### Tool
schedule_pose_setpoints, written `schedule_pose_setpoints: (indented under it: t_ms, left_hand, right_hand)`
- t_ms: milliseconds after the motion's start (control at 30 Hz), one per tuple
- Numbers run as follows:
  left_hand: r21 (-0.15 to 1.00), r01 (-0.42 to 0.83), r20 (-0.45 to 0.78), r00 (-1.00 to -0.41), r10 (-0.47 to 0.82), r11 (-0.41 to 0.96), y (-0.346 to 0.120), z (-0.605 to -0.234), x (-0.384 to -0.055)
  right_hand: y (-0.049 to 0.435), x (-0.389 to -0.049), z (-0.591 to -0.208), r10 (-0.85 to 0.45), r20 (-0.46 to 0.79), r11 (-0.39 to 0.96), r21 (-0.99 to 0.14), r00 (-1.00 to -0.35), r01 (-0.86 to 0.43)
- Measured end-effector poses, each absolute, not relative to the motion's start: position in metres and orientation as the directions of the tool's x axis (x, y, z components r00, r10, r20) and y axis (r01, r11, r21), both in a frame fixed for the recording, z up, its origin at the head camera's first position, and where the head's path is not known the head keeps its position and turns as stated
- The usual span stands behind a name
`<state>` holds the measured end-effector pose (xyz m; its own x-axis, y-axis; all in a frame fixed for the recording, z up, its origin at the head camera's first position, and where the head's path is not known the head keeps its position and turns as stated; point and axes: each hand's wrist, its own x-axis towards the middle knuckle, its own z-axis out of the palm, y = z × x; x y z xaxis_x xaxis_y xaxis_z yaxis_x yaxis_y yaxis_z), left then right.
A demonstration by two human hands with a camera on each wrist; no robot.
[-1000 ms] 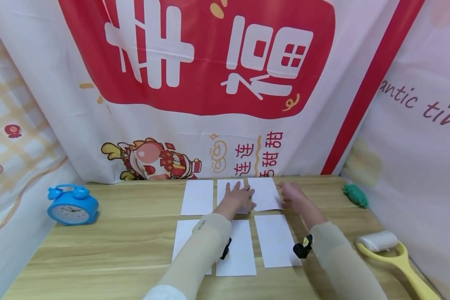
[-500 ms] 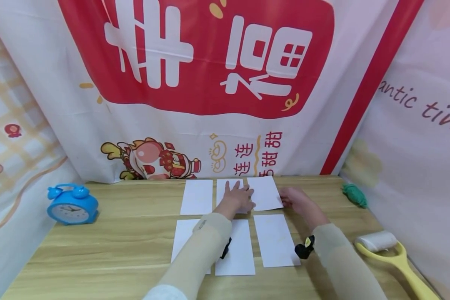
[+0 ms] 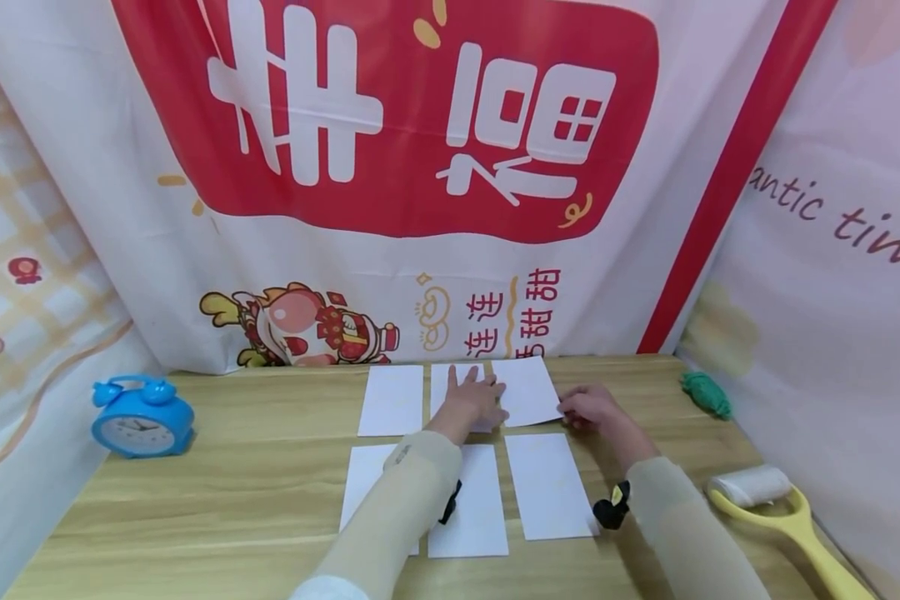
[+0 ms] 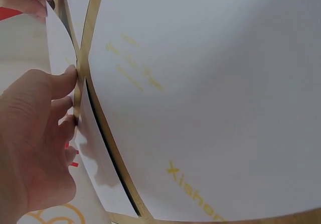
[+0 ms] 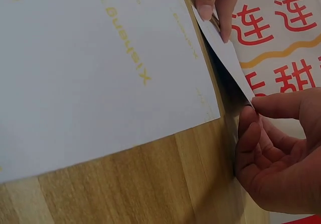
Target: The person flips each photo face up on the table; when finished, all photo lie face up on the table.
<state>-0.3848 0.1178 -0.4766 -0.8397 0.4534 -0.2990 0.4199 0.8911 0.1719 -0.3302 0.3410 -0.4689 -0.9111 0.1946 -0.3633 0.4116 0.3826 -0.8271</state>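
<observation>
White paper cards lie in two rows of three on the wooden table. My left hand (image 3: 471,402) rests with spread fingers over the back-row middle card (image 3: 440,382), its thumb at the near left corner of the back right card (image 3: 527,393). That card's near right corner is pinched between the thumb and fingers of my right hand (image 3: 591,407). In the right wrist view the pinched card (image 5: 226,56) stands tilted, its near edge raised and dark underneath. Faint yellow lettering marks the front right card (image 5: 100,83). My left forearm partly covers the front left card (image 3: 360,477).
A blue alarm clock (image 3: 142,417) stands at the left. Along the right side lie a green bundle (image 3: 707,394) and a lint roller (image 3: 802,523) with a yellow handle. A printed cloth backdrop (image 3: 412,250) rises behind the table's far edge.
My right hand has come in from just right of the back right card and taken hold of its corner, which has lifted slightly. My left hand stays in place.
</observation>
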Motion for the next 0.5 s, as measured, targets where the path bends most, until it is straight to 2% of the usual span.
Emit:
schedule_pose_setpoints:
  t_ms: [200,300,400,500]
  left_hand:
    - [0.146,0.446,-0.286,-0.836,0.469,0.883,0.123,-0.474,-0.380]
    - [0.174,0.465,-0.252,-0.831,0.496,0.868,0.124,-0.466,-0.373]
    - [0.254,0.464,-0.187,-0.837,0.514,0.848,0.125,-0.456,-0.368]
    - [0.446,0.410,-0.110,-0.857,0.503,0.796,0.127,-0.449,-0.368]
  right_hand:
    - [0.339,-0.324,-0.467,0.232,-0.319,0.381,-0.839,-0.919,0.388]
    - [0.340,-0.320,-0.460,0.240,-0.292,0.398,-0.840,-0.926,0.368]
    - [0.341,-0.315,-0.447,0.259,-0.241,0.456,-0.823,-0.935,0.338]
    - [0.340,-0.308,-0.433,0.289,-0.169,0.536,-0.787,-0.942,0.305]
